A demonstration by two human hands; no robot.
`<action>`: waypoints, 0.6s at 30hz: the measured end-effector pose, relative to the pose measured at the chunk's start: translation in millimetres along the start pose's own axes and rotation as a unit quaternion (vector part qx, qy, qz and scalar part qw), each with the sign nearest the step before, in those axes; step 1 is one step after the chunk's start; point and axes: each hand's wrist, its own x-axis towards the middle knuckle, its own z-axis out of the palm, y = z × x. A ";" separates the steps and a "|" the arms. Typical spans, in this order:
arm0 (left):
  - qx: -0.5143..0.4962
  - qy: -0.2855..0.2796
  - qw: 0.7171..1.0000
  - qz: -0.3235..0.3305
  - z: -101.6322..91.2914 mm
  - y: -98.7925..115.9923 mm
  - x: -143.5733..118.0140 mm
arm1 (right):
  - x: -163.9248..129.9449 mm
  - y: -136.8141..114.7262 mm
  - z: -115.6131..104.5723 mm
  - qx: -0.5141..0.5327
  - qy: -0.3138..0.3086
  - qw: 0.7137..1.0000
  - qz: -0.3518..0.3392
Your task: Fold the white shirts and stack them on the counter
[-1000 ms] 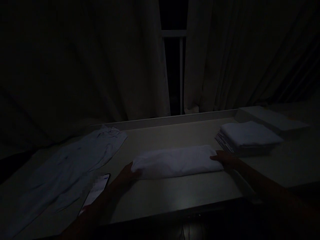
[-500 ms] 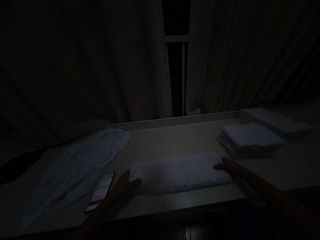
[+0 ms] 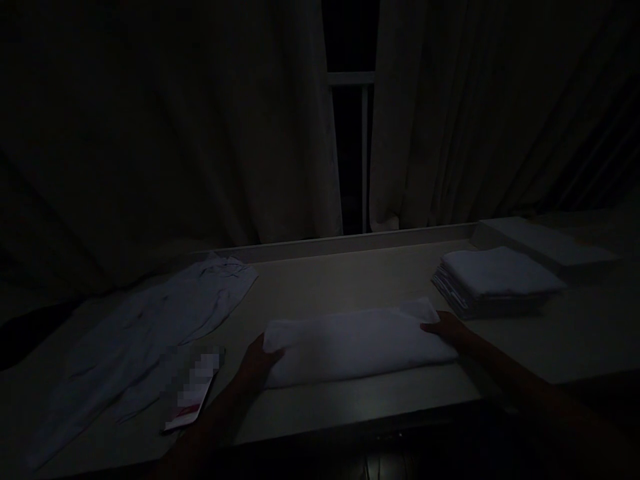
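A white folded cloth [image 3: 350, 347], long and narrow, lies near the front of the table. My left hand [image 3: 257, 360] grips its left end, the thumb on top and the fingers tucked behind the edge. At the opposite end my right hand [image 3: 445, 328] pinches the far corner, thumb above. That corner is slightly raised. The picture is very dark, so the fingers under the cloth are hidden.
A stack of folded white cloths [image 3: 500, 273] sits at the right, before a pale box-like block [image 3: 545, 240]. Spread-out white clothing [image 3: 150, 320] covers the left side, with a lit phone [image 3: 195, 393] beside it. Curtains [image 3: 280, 133] hang behind the table [image 3: 340, 280].
The cloth's far right corner has lifted a little under my right hand. My left thumb has shifted slightly up along the left end. The view has moved a little.
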 end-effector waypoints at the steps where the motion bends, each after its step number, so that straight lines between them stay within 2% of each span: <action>1: -0.007 -0.004 1.000 -0.006 -1.5 1.3 0.5 | 0.5 -0.5 -0.1 0.010 -0.004 1.000 0.005; 4: -0.003 -0.003 1.000 -0.028 -5.9 5.4 4.4 | 3.2 -2.2 -1.4 0.020 0.004 0.999 0.037; 8: 0.040 0.033 0.997 -0.061 -4.3 8.2 14.5 | 8.1 -3.0 -3.3 -0.003 0.027 0.997 0.073; 18: 0.160 0.057 0.983 -0.075 10.7 2.4 27.1 | 15.2 -4.5 -2.0 -0.101 0.073 0.990 0.062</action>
